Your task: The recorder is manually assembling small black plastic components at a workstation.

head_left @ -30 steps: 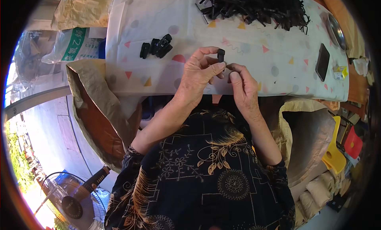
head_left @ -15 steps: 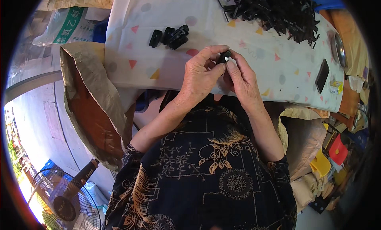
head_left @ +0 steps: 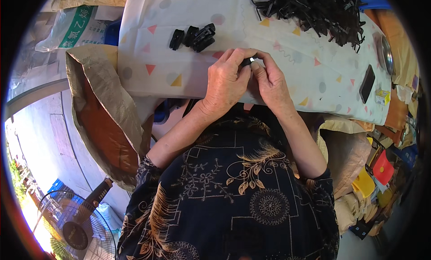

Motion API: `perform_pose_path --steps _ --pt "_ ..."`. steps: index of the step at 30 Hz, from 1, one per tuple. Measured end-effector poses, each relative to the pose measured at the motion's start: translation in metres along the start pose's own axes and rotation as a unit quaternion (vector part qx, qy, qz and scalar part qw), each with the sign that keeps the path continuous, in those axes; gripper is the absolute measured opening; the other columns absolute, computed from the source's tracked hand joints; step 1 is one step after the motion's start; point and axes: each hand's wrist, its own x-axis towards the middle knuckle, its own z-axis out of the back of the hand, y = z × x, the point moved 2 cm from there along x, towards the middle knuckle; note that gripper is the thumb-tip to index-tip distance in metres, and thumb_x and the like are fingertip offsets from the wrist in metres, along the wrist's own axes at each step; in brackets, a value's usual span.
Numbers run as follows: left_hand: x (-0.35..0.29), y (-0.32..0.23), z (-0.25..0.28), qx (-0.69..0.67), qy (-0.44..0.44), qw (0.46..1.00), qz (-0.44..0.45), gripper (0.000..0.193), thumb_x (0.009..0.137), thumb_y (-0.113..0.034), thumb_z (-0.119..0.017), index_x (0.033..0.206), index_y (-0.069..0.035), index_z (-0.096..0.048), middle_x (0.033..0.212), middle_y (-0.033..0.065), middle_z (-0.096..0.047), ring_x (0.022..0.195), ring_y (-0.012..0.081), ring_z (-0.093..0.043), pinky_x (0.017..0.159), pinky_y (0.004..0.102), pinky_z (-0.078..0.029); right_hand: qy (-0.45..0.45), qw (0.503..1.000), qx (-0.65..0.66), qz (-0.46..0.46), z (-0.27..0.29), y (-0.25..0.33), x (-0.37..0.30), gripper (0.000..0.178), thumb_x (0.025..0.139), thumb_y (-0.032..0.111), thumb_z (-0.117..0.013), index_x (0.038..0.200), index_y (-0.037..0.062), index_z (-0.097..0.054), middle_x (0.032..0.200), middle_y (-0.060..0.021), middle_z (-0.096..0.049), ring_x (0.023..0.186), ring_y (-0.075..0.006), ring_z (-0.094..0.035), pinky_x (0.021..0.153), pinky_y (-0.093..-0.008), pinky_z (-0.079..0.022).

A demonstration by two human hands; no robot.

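Observation:
Both my hands meet over the near edge of the table, pinching one small black part (head_left: 246, 62) between them. My left hand (head_left: 227, 76) wraps its fingers round the part from the left. On the other side my right hand (head_left: 270, 80) presses thumb and fingertips against it, where a small bright spot shows. Most of the part is hidden behind the fingers. Several black ring-like pieces (head_left: 203, 38) lie grouped on the cloth beyond my left hand. A big pile of thin black strips (head_left: 314, 13) covers the far right of the table.
A patterned white cloth (head_left: 148, 85) covers the table. Toward its right edge lie a dark phone (head_left: 367, 84), a small yellow box (head_left: 382, 97) and a metal dish (head_left: 384, 55). Open paper sacks (head_left: 105, 121) flank me. A fan (head_left: 76, 233) stands at lower left.
My hands have shifted slightly away from me and up, still closed on the black part. More of the part is now covered by the fingers. The pieces on the table remain in place.

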Motion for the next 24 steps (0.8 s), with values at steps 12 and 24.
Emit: perform_pose_path --steps 12,24 --pt "0.008 -0.017 -0.004 -0.443 0.148 0.852 0.237 0.034 0.092 -0.007 -0.055 0.125 -0.006 -0.046 0.097 0.0121 -0.063 0.077 0.0179 -0.065 0.061 0.023 -0.048 0.027 0.973 0.23 -0.018 0.054 0.003 -0.014 0.022 0.094 0.02 -0.057 0.11 0.0046 -0.057 0.079 0.0003 -0.06 0.055 -0.0043 -0.047 0.048 -0.0172 -0.035" --pt "0.002 -0.035 -0.026 -0.369 0.271 0.851 0.259 0.041 0.09 -0.005 -0.058 0.13 -0.007 -0.048 0.095 0.0081 -0.06 0.074 0.0158 -0.064 0.058 0.0217 -0.048 0.083 0.913 0.396 -0.057 0.071 -0.018 -0.02 0.015 0.089 0.017 -0.066 0.092 0.0046 -0.058 0.069 0.0049 -0.05 0.051 -0.0009 -0.04 0.043 -0.0157 -0.027"
